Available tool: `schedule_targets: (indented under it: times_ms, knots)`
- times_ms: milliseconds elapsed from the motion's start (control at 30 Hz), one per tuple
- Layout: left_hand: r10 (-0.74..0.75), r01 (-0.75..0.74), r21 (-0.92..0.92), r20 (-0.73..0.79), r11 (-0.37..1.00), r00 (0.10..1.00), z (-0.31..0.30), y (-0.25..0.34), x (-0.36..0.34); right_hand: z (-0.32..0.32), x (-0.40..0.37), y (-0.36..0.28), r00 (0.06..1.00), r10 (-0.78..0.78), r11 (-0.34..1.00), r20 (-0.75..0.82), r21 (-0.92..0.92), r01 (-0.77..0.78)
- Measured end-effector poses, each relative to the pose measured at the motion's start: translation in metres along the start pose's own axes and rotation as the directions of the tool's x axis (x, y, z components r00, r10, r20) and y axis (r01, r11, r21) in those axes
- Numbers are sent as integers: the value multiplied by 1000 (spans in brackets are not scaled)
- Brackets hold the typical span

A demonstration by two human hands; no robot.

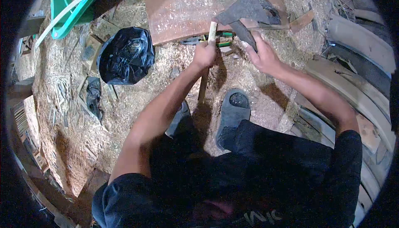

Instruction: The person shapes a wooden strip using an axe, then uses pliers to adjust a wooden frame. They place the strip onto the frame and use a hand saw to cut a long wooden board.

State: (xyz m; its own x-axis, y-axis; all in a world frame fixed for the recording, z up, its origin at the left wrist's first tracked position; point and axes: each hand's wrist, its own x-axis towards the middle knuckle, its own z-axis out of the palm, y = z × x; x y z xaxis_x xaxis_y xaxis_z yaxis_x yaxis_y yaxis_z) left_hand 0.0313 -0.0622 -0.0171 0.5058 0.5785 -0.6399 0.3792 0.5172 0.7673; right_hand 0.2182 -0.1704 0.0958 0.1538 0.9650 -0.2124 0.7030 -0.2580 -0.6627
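My right hand (264, 55) is closed around the dark handle of a hatchet (249, 8) with a broad, dark blade. My left hand (205, 53) grips a narrow wooden stick (213, 30); its pale end sticks up past my fist and its darker length hangs below it. The blade's left corner is right by the stick's upper end. Beyond both hands lies a reddish-brown board (178, 14) sprinkled with wood chips. Between my hands, near the board's close edge, lies a green-handled tool (225, 44), partly hidden.
Shavings (166, 72) cover the ground around my sandals (235, 115). To the left are a black plastic bag (126, 55) holding scraps and a green plastic container (68, 9). Curved planks (353, 91) are stacked along the right side.
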Motion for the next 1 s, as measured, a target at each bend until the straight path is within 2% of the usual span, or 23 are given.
schedule_targets:
  times_ms: [67, 100, 200, 267, 300, 400, 433, 533, 567, 633, 667, 733, 833, 867, 900, 933, 967, 1000]
  knots:
    - [-7, 7, 36, -15, 999, 1000, -3, 12, -7, 9, -1, -3, 998, 66, 994, -11, 93, -65]
    - [-22, 23, 56, -32, 998, 999, -3, 20, -13, 16, 0, 10, 999, 28, 997, -29, 71, -25]
    - [-44, 49, 110, -45, 993, 998, -6, 34, -22, 12, 2, 9, 997, 77, 996, 28, 29, -78]
    - [-18, 17, 140, 8, 990, 1000, -9, 35, -21, 13, 4, 10, 1000, -26, 999, 8, 35, 26]
    - [-22, 26, 145, -29, 989, 999, -7, 39, -25, 12, 5, 9, 996, -83, 996, -9, 34, 83]
    - [-1, -1, 81, 25, 997, 1000, -11, 22, -8, 5, 6, -2, 989, 29, 990, 146, -144, -8]
    - [57, -57, 208, 6, 977, 998, -14, 24, -9, 1, 8, -4, 987, -21, 986, 160, -158, 47]
    - [-166, 164, 53, 41, 985, 985, -12, 37, -18, -4, 11, -15, 986, 95, 990, 136, -114, -80]
    - [-105, 106, 115, -11, 988, 994, -11, 24, -7, 0, 7, -13, 993, 63, 996, 104, -74, -56]
    - [7, -13, 316, 20, 949, 1000, -17, 18, 4, 0, 11, -6, 1000, -13, 1000, 13, -10, 13]
    - [58, -72, 412, 45, 908, 997, -19, 14, 7, 1, 11, -4, 998, -1, 998, 61, -58, 4]
    - [12, -14, 354, 9, 935, 1000, -18, 18, 2, -2, 16, -3, 990, 22, 988, 143, -156, 1]
    - [-44, 58, 301, -52, 952, 998, -13, 36, -15, -11, 17, -9, 976, -24, 969, 217, -236, 76]
    - [-66, 84, 288, -71, 954, 995, -12, 41, -20, -13, 19, -10, 982, -44, 979, 182, -189, 79]
    - [-22, 16, 313, 14, 949, 1000, -18, 36, -12, -13, 19, -11, 987, -57, 987, 152, -138, 78]
    - [-35, 30, 302, 11, 953, 999, -16, 24, -12, -11, 16, -12, 989, -67, 993, 129, -84, 78]
    - [-33, 30, 291, 5, 956, 999, -16, 19, -8, -10, 16, -15, 983, -181, 972, 41, -142, 185]
    - [-24, 22, 283, 1, 959, 1000, -16, 28, -8, -9, 17, -12, 986, -154, 971, 64, -173, 163]
